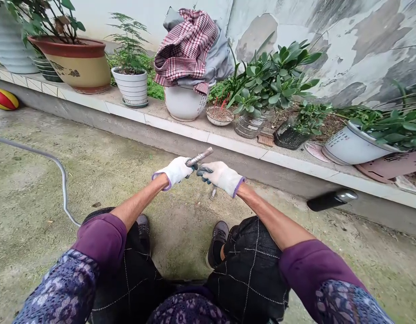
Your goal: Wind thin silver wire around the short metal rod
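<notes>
In the head view my left hand (177,172), in a white glove with a purple cuff and dark fingertips, is wrapped around a short, ridged, greyish rod (201,155) whose blunt end points up and right. My right hand (222,176), gloved alike, is close beside it with its fingers curled together; what they grip is hidden. Just below the right hand shows a small ridged silvery piece (213,193). Whether it joins the rod or lies on the ground, I cannot tell.
A low tiled ledge (181,128) crosses ahead, bearing potted plants, a white pot (184,103) topped with checked cloth (186,49), and a small brush (265,139). A black bottle (331,199) lies at right. A grey hose (63,180) and a red-yellow ball (3,99) are left.
</notes>
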A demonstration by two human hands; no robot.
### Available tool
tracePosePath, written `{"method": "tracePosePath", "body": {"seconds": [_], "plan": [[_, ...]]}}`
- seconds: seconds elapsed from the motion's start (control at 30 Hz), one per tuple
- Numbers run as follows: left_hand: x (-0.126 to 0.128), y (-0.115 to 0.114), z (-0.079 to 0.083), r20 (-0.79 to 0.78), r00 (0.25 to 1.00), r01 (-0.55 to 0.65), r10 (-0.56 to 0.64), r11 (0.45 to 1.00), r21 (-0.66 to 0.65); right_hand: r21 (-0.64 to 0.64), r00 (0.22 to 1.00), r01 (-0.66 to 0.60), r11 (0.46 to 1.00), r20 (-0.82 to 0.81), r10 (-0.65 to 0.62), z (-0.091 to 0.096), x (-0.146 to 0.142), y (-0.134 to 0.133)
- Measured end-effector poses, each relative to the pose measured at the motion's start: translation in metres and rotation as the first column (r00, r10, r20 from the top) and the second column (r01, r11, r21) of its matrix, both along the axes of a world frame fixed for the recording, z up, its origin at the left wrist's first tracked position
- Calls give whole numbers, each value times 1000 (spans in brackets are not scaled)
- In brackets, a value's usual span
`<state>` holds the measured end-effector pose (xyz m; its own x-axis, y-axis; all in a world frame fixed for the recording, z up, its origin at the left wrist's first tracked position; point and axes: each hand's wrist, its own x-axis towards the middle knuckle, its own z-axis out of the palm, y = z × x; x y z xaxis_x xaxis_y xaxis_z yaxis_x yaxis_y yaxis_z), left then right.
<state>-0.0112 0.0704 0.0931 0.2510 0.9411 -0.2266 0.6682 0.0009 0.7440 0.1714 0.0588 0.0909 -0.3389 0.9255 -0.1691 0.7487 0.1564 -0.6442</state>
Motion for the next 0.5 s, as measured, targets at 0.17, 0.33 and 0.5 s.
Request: {"method": "tracePosePath", "body": {"seconds": [0.17, 0.33, 0.5], "plan": [[3, 7, -6, 139, 988, -56, 67, 995, -78, 10, 999, -13, 1000, 35, 13, 7, 3, -7], [9, 6, -3, 341, 933, -72, 115, 988, -137, 37, 988, -35, 999, 150, 29, 17, 9, -5], [6, 4, 0, -156, 983, 116, -96, 986, 124, 70, 917, -174, 982, 375, 136, 24, -7, -17]]}}
